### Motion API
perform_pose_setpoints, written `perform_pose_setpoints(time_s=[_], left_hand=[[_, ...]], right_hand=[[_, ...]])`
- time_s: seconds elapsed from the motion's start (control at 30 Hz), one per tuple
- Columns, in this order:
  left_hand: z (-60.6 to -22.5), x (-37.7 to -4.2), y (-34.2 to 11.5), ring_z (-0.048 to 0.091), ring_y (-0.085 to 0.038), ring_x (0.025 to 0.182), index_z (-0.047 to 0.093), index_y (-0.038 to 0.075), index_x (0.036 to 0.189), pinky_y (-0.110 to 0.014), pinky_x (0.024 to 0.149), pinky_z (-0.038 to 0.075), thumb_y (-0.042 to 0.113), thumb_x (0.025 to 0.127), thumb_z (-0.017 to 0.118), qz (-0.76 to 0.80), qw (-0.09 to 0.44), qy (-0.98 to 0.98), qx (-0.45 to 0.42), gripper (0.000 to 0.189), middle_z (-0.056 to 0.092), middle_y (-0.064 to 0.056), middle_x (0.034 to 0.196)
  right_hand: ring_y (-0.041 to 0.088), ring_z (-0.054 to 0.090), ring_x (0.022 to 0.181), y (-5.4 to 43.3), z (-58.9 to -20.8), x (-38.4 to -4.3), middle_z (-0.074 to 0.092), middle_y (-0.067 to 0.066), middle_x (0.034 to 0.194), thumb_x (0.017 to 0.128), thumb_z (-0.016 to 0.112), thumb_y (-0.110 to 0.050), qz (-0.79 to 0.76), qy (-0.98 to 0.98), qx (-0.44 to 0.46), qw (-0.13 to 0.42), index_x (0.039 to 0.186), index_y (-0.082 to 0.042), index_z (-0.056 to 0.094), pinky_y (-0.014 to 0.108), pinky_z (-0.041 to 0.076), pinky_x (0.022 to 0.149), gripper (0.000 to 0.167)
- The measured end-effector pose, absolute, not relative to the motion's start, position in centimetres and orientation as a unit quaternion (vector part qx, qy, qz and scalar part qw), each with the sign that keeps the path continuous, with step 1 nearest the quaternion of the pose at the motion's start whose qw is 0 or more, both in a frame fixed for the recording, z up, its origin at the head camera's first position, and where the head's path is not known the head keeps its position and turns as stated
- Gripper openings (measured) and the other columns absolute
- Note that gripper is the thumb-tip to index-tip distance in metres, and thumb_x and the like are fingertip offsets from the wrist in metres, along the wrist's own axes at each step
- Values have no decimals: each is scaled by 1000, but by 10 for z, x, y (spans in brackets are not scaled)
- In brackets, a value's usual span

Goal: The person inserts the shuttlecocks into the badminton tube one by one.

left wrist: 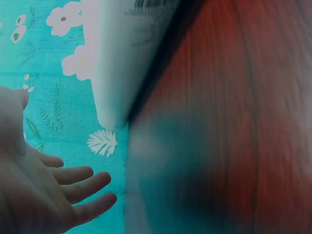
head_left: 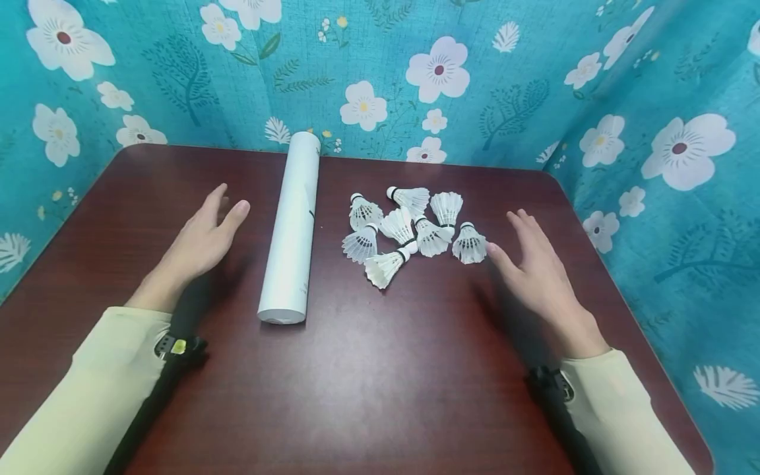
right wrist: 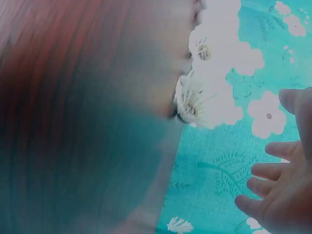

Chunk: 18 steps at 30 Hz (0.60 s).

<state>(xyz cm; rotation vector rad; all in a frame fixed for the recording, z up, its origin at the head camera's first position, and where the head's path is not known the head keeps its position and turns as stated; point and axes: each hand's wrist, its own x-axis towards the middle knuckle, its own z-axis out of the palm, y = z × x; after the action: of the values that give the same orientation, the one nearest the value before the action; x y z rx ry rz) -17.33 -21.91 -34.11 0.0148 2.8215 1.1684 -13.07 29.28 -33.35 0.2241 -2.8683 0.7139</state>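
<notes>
A long white tube point(head_left: 289, 231) lies on the dark table, pointing away from me. To its right is a loose cluster of several white shuttlecocks point(head_left: 399, 225), some with black bands at the base. My left hand point(head_left: 202, 239) hovers left of the tube with nothing in it, its fingers spread in the left wrist view. Right of the cluster, my right hand point(head_left: 534, 270) holds nothing, and its thumb tip overlaps the edge of the nearest shuttlecock point(head_left: 469, 245) in the head view. The right wrist view shows that hand's fingers point(right wrist: 268, 170) extended and apart.
The glossy reddish-brown table point(head_left: 368, 382) has rounded far corners. A teal curtain point(head_left: 380, 72) with white flowers hangs right behind the far edge and along both sides. Each wrist wears a dark strap point(head_left: 178, 345) below a pale sleeve point(head_left: 113, 369).
</notes>
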Motion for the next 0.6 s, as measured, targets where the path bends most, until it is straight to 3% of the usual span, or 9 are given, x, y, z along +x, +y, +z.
perform_pose_setpoints(time_s=[0.27,0.4,0.47,0.53,0.6], left_hand=[[-345,-185,-201,45,-46,133,-6,10,161,-65,107,34,71,95,40,493,57,868,-9,101,28,-29,157],[-345,-190,-193,51,-45,128,-7,10,161,-60,101,43,72,93,44,516,74,853,-24,104,27,-29,157],[-345,-193,-189,52,-45,128,-7,9,160,-58,98,47,72,93,45,524,80,848,-30,106,27,-29,157],[-345,-196,-186,52,-44,128,-7,9,160,-57,95,49,73,92,45,528,88,844,-34,107,26,-29,158],[-346,-199,-183,52,-44,128,-7,9,160,-56,94,50,73,92,45,532,99,840,-36,108,25,-29,158]], right_hand=[[30,36,144,275,-332,-128,40,12,156,93,73,-28,304,-939,96,130,154,-12,39,55,30,113,72],[29,45,137,263,-333,-128,47,10,151,88,79,-23,317,-932,113,139,153,-13,42,54,36,109,75],[29,50,131,257,-334,-128,51,10,148,86,81,-20,323,-927,123,145,151,-11,44,52,40,105,75],[28,61,111,251,-335,-128,54,10,144,85,82,-19,324,-924,134,149,149,-10,47,47,47,94,74],[27,61,100,246,-335,-128,56,11,142,84,83,-17,323,-924,144,150,148,-8,48,44,50,84,74]])
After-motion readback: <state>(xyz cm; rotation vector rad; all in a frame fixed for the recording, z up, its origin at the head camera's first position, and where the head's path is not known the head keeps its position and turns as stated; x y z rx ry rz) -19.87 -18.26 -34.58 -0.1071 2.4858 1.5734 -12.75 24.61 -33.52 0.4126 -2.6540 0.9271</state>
